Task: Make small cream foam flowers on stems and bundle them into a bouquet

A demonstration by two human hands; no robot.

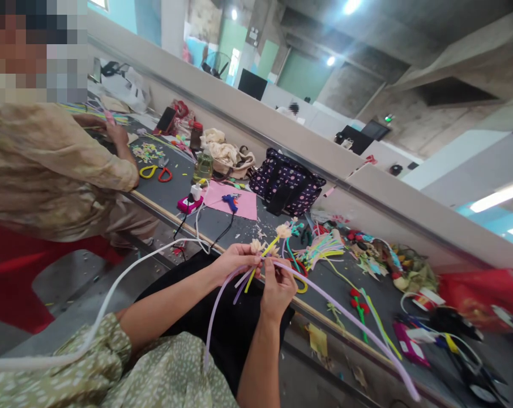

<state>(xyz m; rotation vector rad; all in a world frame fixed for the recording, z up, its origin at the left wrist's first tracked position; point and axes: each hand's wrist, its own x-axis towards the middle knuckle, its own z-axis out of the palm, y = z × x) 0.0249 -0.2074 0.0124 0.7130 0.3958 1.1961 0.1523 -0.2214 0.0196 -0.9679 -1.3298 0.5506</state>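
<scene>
My left hand [238, 265] pinches a small bunch of pipe-cleaner flowers [283, 231] with cream heads and yellow and purple stems. In my right hand [278, 288], thumb and fingers close on a long lilac pipe cleaner [345, 309] where it crosses the stems. One end of it hangs down over my lap; the other arches out to the right past the table edge. Both hands meet just in front of the table's edge. Beyond my right hand lie scissors with a yellow and red handle [301, 283], partly hidden, and a pile of pastel pipe cleaners [324, 249].
A blue glue gun [230, 202] rests on a pink sheet [248, 204] beside a magenta power strip [190, 203]. A dark patterned bag [287, 180] stands against the partition. A white cable [131, 266] crosses by my left arm. At left, a co-worker [56, 153] sits at the table.
</scene>
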